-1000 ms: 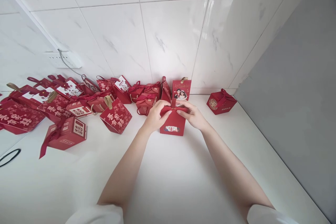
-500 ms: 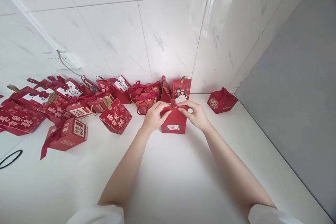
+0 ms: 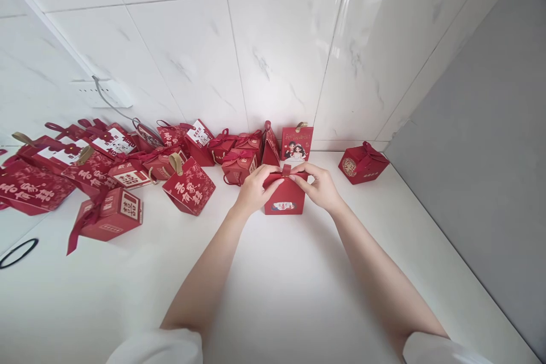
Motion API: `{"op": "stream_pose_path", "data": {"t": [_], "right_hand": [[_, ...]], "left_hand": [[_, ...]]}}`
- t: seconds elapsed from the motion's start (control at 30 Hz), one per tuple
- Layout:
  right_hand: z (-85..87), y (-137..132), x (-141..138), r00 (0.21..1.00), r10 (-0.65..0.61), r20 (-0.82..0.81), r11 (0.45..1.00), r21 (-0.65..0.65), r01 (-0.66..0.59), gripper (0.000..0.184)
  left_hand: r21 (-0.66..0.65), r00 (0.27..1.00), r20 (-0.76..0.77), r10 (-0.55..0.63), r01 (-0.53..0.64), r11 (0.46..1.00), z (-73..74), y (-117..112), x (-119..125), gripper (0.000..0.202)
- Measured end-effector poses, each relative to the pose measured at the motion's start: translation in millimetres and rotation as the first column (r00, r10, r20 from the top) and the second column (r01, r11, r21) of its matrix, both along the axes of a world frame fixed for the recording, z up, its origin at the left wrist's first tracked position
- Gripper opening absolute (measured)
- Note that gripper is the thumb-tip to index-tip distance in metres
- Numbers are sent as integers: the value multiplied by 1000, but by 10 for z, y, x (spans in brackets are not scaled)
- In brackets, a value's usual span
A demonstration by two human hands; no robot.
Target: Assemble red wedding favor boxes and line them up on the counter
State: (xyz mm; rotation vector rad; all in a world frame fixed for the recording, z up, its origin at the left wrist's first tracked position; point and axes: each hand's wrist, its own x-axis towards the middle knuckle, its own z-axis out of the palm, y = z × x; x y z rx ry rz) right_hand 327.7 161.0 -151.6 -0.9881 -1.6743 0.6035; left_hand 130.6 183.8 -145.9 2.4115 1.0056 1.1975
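Observation:
A red gift box point(image 3: 284, 196) with a pale oval label low on its front stands upright on the white counter point(image 3: 273, 290). My left hand point(image 3: 256, 186) pinches the left part of its top edge, thumb in front and fingers behind. On the right part of the same edge my right hand point(image 3: 319, 185) has a matching pinch. Between the two hands a small red ribbon loop point(image 3: 286, 170) sticks up from the box top. Just behind stands a red box with a cartoon couple point(image 3: 297, 145) on it. The fingertips behind the edge are partly hidden.
Several red gift boxes crowd the left along the tiled wall; a box with white lettering point(image 3: 190, 186) and a ribboned box point(image 3: 111, 216) lie nearest. Another ribboned box point(image 3: 364, 163) sits at right by the grey panel point(image 3: 473, 142). A black loop point(image 3: 17, 253) lies far left.
The view has shifted slightly. The ribbon loop between my hands shows a little more clearly, and the box front looks slightly more tilted. Both hands keep their pinch on the top edge.

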Motion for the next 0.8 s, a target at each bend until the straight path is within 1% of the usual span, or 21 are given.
{"op": "stream_pose_path", "data": {"t": [0.17,0.27,0.4,0.5,0.63,0.8], "right_hand": [[-12,17,0,1000,-21,-7,1000,17,21,12],[-15,17,-19,999,-7,-32,1000,26,8,11],[-14,7,-43,998,16,-56,1000,-1,-16,10],[-23,13,-34,999,-2,-39,1000,22,3,11],[-41,35,-10,1000,-9,-24,999,31,10,14],[-55,40,-16,999,10,-42,1000,-6,-10,17]], "left_hand": [[88,1000,-25,-16,19,996,-76,41,-9,18],[149,1000,-19,-23,26,988,-111,78,-27,17],[180,999,-27,-22,27,983,-113,93,-43,18],[199,999,6,-42,39,979,-101,85,-42,17],[196,998,15,-59,55,979,-93,82,-38,15],[135,999,19,-46,43,990,-98,89,-37,12]]}}
